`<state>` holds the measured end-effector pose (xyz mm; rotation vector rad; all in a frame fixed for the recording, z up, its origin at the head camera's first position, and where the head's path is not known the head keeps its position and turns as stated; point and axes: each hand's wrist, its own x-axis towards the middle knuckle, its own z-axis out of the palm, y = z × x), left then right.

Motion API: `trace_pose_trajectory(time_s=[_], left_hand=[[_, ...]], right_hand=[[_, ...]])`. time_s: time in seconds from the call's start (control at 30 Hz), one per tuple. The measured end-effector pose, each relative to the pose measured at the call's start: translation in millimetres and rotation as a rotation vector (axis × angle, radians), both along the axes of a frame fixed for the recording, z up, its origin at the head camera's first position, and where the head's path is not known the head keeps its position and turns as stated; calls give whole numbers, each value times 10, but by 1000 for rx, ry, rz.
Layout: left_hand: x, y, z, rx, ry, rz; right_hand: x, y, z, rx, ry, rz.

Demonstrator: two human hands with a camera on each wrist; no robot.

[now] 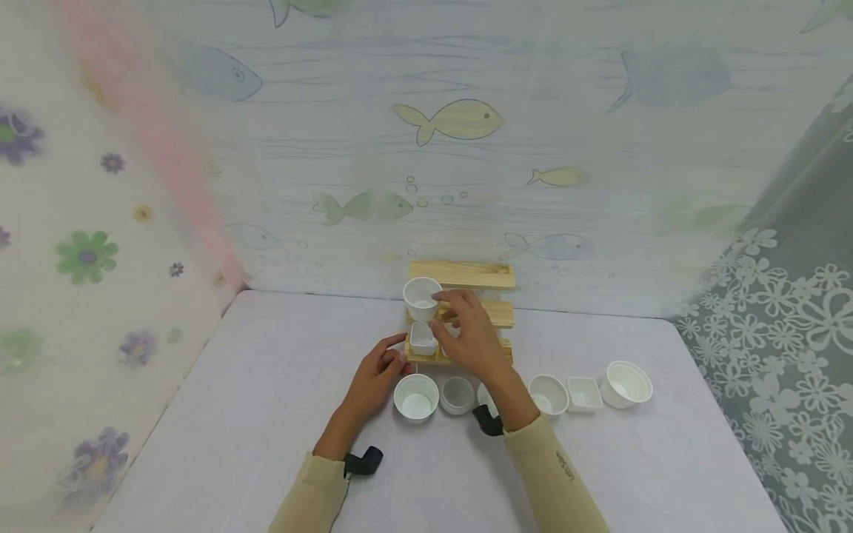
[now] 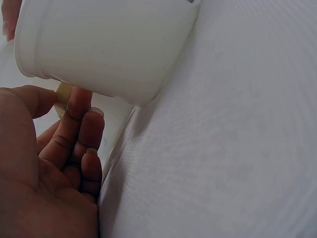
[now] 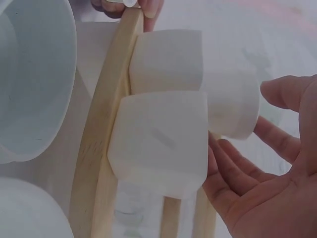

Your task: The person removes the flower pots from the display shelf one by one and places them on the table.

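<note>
In the head view a tiered wooden rack stands near the back edge of the table. My left hand pinches the rack's lower left end between thumb and finger; the wooden end shows in the left wrist view. On the middle tier sits a round white cup. My right hand is at its right side, fingers touching or very near it, the thumb apart from it over the lower tier. A white square cup stands on the lower tier, with another square cup beside it, mostly hidden by my right hand in the head view.
In front of the rack is a row of white containers: a round bowl, a small cup, one partly behind my right wrist, another bowl, a square dish and a deeper bowl. A patterned curtain hangs behind.
</note>
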<state>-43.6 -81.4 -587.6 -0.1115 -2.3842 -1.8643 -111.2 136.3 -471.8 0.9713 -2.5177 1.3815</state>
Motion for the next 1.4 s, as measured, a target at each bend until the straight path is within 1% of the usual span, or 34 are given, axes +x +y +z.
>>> trace_pose_trajectory(time_s=[0.3,0.43,0.9,1.13,1.4], left_hand=[[7,3,3,-7,9,2],[8,1,0,-8,12,1],[-7,-11,-28,-12,20,-7],[-5,-10,-33,-13,12,1],[-6,-16,-29,-23,30,1]], right_hand=[[-10,-51,-21,-76,18,-19],[-17,-67,-37,-94,23,-27],[-4,-61,-62,-43,19,-71],[15,-37,-90,-63,11,-78],[83,-1,-84,-83,8,-71]])
